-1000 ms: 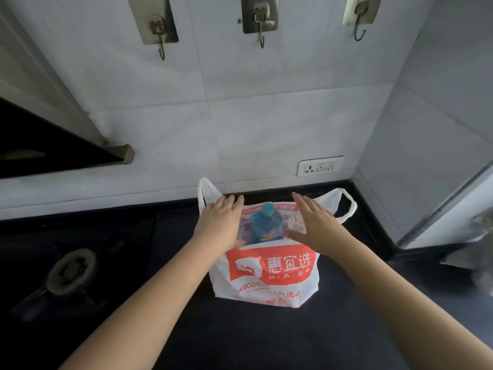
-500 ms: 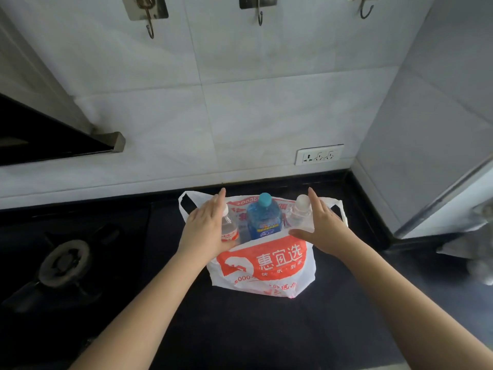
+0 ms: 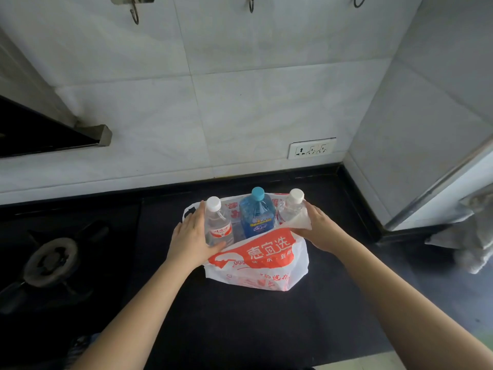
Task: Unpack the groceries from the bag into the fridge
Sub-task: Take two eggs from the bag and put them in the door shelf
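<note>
A white plastic grocery bag (image 3: 269, 265) with red print stands on the dark counter. Three bottles stick up out of it: a clear one with a white cap (image 3: 217, 225) on the left, a blue one with a blue cap (image 3: 257, 213) in the middle, and a clear one with a white cap (image 3: 292, 206) on the right. My left hand (image 3: 190, 239) presses the bag's left edge down beside the left bottle. My right hand (image 3: 318, 231) holds the bag's right edge, folded down. The fridge's white side (image 3: 453, 188) shows at the right.
A gas burner (image 3: 50, 260) sits on the hob at the left. A wall socket (image 3: 310, 148) is behind the bag. The range hood's edge (image 3: 92, 134) juts out at upper left. A grey cloth (image 3: 474, 236) hangs at the right. Hooks (image 3: 134, 16) line the tiled wall.
Both hands moved apart and pushed the bag's sides down, so the two clear bottles beside the blue one now stand exposed. The camera tilted downward.
</note>
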Available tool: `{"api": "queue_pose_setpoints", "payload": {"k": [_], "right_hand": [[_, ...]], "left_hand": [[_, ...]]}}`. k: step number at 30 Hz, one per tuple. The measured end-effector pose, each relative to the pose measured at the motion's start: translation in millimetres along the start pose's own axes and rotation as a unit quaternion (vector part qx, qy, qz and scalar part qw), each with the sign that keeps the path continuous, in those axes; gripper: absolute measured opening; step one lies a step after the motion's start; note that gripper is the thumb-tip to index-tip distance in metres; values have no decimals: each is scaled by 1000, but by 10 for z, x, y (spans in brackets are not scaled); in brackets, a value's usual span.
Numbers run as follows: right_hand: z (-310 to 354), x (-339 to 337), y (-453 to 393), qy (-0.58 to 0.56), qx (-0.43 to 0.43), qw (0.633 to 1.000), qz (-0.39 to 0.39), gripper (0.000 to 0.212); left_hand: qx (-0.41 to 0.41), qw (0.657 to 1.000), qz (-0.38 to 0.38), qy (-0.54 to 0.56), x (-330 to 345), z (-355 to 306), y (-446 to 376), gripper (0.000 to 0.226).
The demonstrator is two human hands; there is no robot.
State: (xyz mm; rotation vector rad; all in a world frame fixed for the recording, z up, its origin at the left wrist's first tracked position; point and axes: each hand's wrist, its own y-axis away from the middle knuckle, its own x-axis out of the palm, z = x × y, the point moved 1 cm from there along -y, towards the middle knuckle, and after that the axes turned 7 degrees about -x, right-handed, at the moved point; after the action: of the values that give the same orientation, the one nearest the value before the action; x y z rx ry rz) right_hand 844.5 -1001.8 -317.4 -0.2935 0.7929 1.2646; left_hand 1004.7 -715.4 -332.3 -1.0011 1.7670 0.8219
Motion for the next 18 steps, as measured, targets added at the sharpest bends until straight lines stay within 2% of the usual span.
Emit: {"api": "queue_pose_setpoints", "payload": {"k": [3, 8, 14, 18], "right_hand": [[-24, 19, -32, -1, 2, 1000, 15, 83], [-84, 130, -77, 13, 29, 999, 39, 40], [-242, 280, -181, 181, 35, 980, 80, 52], [-437, 377, -228, 248, 48, 963, 96, 63]], "left_hand": [[-2, 1000, 16, 8, 29, 18, -38, 116], [-18, 999, 35, 17, 102, 37, -90, 119], [-42, 998, 50, -2, 319, 81, -130, 112], [-56, 997, 55, 5, 423, 37, -155, 107]]}}
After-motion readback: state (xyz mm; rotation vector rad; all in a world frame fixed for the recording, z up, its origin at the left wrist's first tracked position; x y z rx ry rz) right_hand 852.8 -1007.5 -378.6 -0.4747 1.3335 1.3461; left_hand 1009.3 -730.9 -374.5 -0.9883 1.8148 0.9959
